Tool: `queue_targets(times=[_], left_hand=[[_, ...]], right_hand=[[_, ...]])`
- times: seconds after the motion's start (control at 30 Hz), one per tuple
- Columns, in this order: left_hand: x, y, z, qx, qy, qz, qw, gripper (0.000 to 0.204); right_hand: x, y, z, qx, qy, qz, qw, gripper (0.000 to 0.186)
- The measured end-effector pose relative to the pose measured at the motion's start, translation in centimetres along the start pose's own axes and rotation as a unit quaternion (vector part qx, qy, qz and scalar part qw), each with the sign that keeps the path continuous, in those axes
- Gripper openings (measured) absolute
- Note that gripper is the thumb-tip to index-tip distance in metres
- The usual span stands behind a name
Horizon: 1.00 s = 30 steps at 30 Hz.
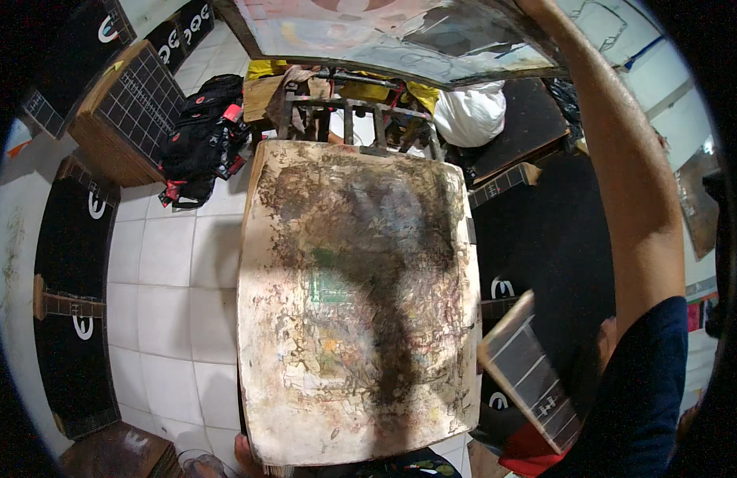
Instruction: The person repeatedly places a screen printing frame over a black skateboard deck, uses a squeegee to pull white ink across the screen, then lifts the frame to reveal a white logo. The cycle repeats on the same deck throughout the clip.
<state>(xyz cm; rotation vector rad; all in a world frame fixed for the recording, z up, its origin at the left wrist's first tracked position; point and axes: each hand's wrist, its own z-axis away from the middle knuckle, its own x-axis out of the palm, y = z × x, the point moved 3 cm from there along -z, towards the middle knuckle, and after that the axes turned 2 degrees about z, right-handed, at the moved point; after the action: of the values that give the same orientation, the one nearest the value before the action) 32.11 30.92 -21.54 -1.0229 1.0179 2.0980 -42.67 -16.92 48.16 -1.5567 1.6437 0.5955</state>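
A printing screen in a dark frame (348,68), smeared with paint, is tilted up at the far end of a board (273,422). My right arm reaches up along the right side, and my right hand (537,6) grips the frame's right side at the top edge of the picture, partly cut off. The board is pale, thick and crusted with dark stains and a green patch. At its near left corner a small part of my left hand (243,454) shows against the edge; its fingers are mostly hidden.
Metal bars (356,115) stand behind the board, beside a white bag (472,111). A black backpack (205,139) rests on white tiles next to a stack of black panels (129,107). Right of the board, a black panel with white lines (535,378) leans at an angle.
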Motion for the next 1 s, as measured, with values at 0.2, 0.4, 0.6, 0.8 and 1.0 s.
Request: queue_targets(times=[0.2,0.4,0.6,0.8,1.0], left_hand=[[-5.5,7.5,-0.5,0.226,0.274,-0.004,0.935,0.021],[-23.1,21.4,-4.1,0.235,0.362,-0.179,0.884,0.016],[-46.5,20.7,6.2,0.163,0.397,-0.222,0.876,0.025],[-69.5,11.5,22.0,0.184,0.44,-0.087,0.874,0.033],[-68.3,0.2,24.4,0.149,0.395,0.086,0.902,0.03]], right_hand=[[-0.2,0.8,1.4,0.017,0.007,0.016,1.0,0.067],[-0.8,-2.4,4.9,0.032,0.013,0.064,0.997,0.072],[-1.3,-1.1,6.6,0.059,0.007,0.025,0.998,0.076],[2.0,1.6,5.0,-0.024,-0.054,0.078,0.995,0.086],[2.0,1.2,5.3,-0.019,-0.029,0.062,0.997,0.089]])
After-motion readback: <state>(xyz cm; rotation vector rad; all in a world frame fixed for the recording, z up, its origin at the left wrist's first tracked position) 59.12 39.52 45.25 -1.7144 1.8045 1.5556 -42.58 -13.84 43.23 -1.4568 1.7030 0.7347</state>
